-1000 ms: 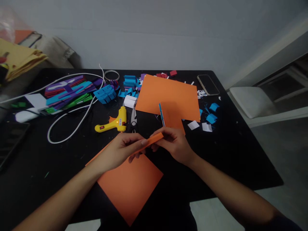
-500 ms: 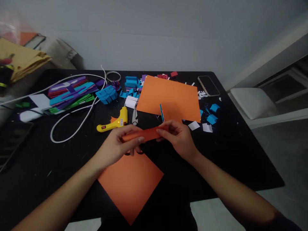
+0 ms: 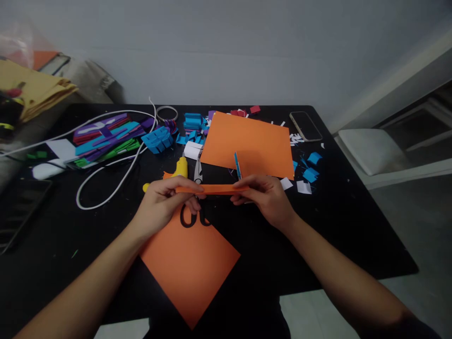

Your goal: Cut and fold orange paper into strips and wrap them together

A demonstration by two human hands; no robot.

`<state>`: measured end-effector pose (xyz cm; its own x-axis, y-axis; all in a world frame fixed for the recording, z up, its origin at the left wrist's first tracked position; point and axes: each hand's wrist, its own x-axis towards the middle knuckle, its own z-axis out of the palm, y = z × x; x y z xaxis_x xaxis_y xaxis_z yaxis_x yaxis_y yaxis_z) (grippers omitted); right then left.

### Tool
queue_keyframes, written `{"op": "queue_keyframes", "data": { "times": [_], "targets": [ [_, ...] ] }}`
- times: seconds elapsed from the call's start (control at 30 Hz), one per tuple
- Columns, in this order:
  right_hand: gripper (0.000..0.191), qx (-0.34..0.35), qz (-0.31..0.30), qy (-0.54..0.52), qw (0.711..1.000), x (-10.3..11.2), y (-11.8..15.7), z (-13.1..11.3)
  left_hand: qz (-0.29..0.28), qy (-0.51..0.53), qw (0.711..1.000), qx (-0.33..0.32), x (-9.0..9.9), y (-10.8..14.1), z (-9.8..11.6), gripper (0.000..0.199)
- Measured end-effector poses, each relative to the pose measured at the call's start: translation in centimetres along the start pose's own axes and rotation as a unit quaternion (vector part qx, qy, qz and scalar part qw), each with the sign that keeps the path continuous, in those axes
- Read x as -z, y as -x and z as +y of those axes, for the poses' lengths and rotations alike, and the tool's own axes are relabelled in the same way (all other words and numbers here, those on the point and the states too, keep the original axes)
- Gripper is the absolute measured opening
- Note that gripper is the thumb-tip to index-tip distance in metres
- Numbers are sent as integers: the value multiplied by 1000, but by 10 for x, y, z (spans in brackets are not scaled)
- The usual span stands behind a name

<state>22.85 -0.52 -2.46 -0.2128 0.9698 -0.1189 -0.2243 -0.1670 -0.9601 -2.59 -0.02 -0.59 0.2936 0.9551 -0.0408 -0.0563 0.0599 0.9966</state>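
Observation:
A narrow folded strip of orange paper (image 3: 219, 189) stretches level between both hands above the table. Its left end is pinched by my left hand (image 3: 165, 200), thumb and fingers closed on it. My right hand (image 3: 266, 197) grips the other end the same way. Below my left hand lie scissors (image 3: 188, 217) with black handles, partly over a square orange sheet (image 3: 194, 268). A yellow glue gun (image 3: 181, 167) rests behind my left hand, its handle mostly hidden. Just beyond my right hand stands a thin blue-edged piece (image 3: 237, 165).
Behind the hands lies a large orange sheet (image 3: 250, 141). A phone (image 3: 305, 126) is at the back right. Blue scraps (image 3: 310, 175) and white scraps (image 3: 304, 187) lie on the right. Coloured paper strips (image 3: 106, 136) and a looping white cable (image 3: 78, 195) occupy the left.
The orange strip has tilted so it now shows as a thinner, more level band. My left hand has shifted slightly left and up, uncovering the scissor handles and covering more of the glue gun.

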Motion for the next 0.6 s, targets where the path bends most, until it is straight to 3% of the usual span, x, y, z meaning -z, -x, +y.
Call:
{"op": "queue_keyframes", "data": {
  "times": [0.2,0.37,0.6],
  "targets": [
    [18,1,-27,-56,998,1,1,-2,-43,2,999,-18,7,2,-2,15],
    [19,18,31,26,999,-3,0,-2,-69,-80,994,-42,11,5,0,14],
    [31,1,-25,45,999,-9,5,6,-53,-24,997,48,4,4,1,27]
  ]
}}
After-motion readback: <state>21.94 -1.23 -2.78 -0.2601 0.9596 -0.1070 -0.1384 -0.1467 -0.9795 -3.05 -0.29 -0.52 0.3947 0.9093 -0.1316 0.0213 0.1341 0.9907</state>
